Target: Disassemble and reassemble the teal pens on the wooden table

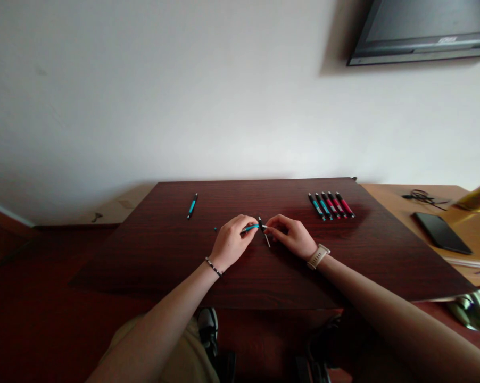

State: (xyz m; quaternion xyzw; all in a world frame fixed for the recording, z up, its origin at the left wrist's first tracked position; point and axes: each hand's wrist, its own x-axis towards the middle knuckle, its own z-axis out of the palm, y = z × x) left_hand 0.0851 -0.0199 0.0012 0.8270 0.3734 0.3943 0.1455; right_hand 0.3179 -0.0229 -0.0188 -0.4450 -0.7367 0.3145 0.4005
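While my left hand (pixel 231 242) pinches the teal barrel (pixel 250 228), my right hand (pixel 291 235) grips a black tip piece (pixel 259 222) at its end; I judge the pen mid-assembly. A thin refill (pixel 267 240) lies just below my fingers. Next move needs axial alignment. Five pens (pixel 331 205) far right, one pen (pixel 192 206) far left, dark table (pixel 152 250), white wall.

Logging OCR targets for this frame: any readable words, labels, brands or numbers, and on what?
No text can be read.
Wall screen: a pale sticker on its lower frame, too blurred to read.
Pens in a row: any print too small to tell.
Pen parts in the left hand and right hand: no marking visible.
Dark phone: blank.
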